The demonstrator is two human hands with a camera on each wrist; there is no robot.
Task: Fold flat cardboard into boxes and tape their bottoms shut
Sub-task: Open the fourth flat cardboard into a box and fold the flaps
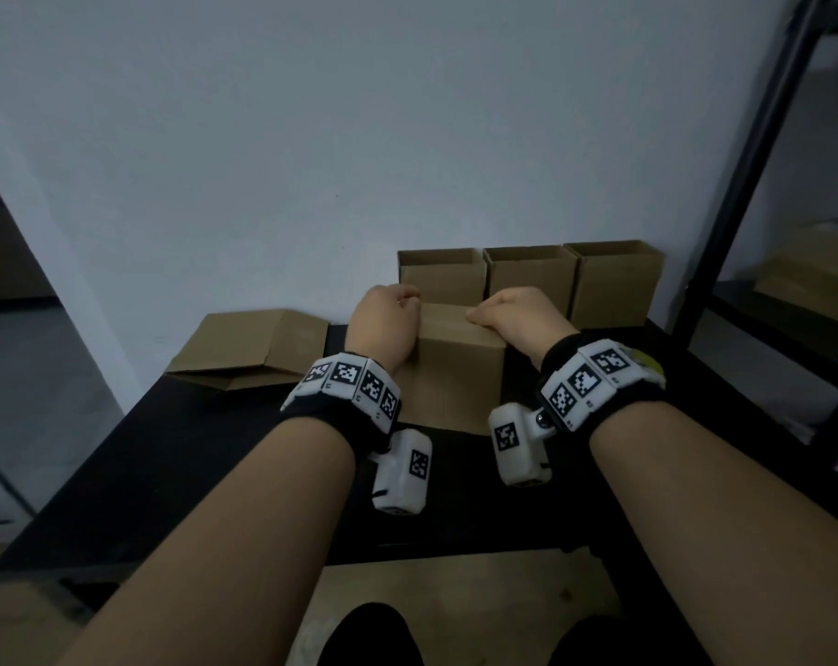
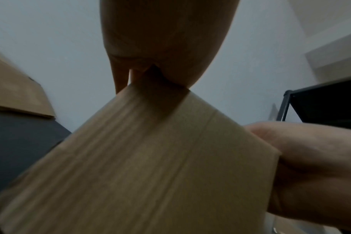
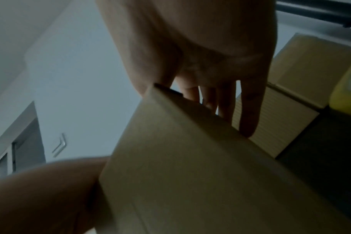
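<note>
A brown cardboard box (image 1: pixel 455 382) stands upright on the black table (image 1: pixel 191 454), its top face closed. My left hand (image 1: pixel 383 319) lies over its top left edge, fingers curled down the far side. My right hand (image 1: pixel 518 314) holds the top right edge the same way. In the left wrist view the palm (image 2: pixel 160 39) sits on the box (image 2: pixel 150 158) and the fingers drop behind it. In the right wrist view the fingers (image 3: pixel 248 110) reach down the far side of the box (image 3: pixel 190 174), with the thumb on the near side.
Three open boxes (image 1: pixel 532 276) stand in a row against the wall behind. A stack of flat cardboard (image 1: pixel 253 348) lies at the table's back left. A yellow object (image 1: pixel 645 360) sits by my right wrist. A black shelf frame (image 1: pixel 753 194) rises on the right.
</note>
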